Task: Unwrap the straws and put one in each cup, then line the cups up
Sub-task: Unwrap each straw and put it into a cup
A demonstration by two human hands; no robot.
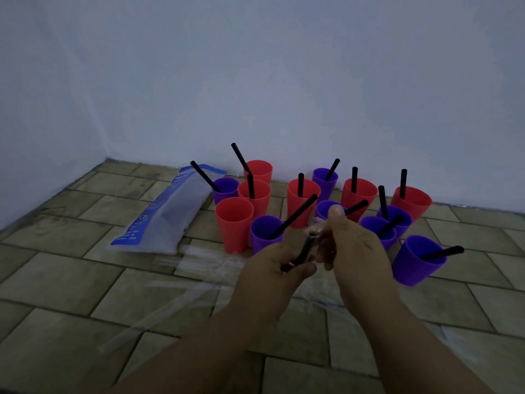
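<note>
Several red and purple cups stand in a loose cluster on the tiled floor by the wall. All but one hold a black straw. The front-left red cup (pixel 233 223) has none. My left hand (pixel 272 275) grips a black straw (pixel 305 249) in front of the cluster. My right hand (pixel 350 245) pinches the clear wrapper (pixel 316 226) at the straw's upper end, thumb raised. A purple cup (pixel 416 260) at the front right leans with its straw pointing right.
A blue-and-clear straw packet (pixel 167 214) lies on the floor left of the cups. Several clear empty wrappers (pixel 196 263) are strewn on the tiles near my left arm. White walls meet in a corner behind the cups.
</note>
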